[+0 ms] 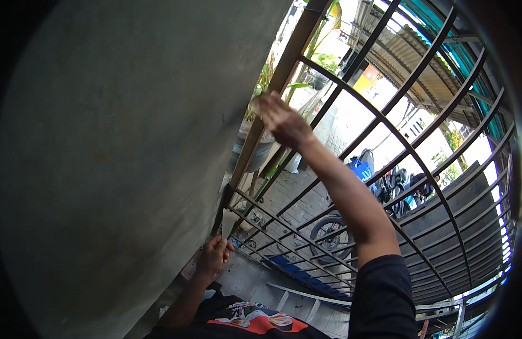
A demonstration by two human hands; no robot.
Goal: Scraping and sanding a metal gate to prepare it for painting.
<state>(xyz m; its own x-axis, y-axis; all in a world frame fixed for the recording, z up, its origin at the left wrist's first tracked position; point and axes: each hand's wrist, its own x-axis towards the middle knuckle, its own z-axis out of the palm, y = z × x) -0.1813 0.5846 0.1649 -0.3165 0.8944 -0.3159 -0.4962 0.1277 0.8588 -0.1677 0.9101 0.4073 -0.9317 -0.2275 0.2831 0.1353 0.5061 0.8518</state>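
Across the left half of the frame stands a grey plastered wall (pixel 119 158); right of it a brown metal window grille (pixel 419 169) curves over a street with a parked motorcycle (pixel 351 214). At upper centre the right hand (pixel 280 121) presses the grille's frame, fingers apparently curled. Lower centre, the left hand (pixel 214 257) is closed around a scraper (pixel 228 221), blade up against the wall edge.

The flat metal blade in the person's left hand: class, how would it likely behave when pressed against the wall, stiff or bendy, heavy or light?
The blade looks thin and flat, so it would probably flex slightly under pressure. The left hand holds it up alone in a closed grip, suggesting it is fairly light. Its bare metal face may slide easily on the smooth grey wall.
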